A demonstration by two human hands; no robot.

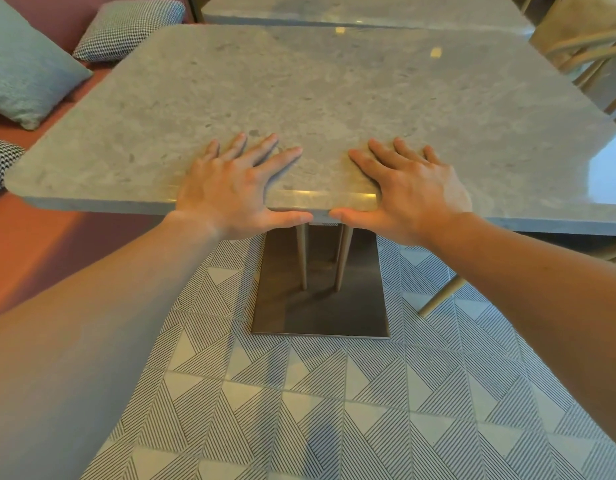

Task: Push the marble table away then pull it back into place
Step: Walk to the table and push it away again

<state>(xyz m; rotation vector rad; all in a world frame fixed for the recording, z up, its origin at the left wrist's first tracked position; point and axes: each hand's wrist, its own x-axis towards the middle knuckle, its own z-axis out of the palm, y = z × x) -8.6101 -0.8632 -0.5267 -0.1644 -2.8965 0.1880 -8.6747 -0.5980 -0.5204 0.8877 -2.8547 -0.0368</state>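
Observation:
The grey marble table point(327, 95) fills the middle of the view, standing on thin legs over a dark metal base plate point(320, 306). My left hand point(233, 188) lies flat on the near edge, fingers spread on the top and thumb along the rim. A little to its right, my right hand point(407, 192) rests the same way, fingers straight on the marble and thumb against the edge. The two thumbs almost meet at the middle of the near edge.
A red bench point(33, 244) with a teal cushion point(26, 64) and checked cushions point(126, 29) runs along the left. A second marble table point(368, 8) stands just beyond. A wooden chair point(583, 46) is at the right. Patterned floor tiles point(299, 410) lie below.

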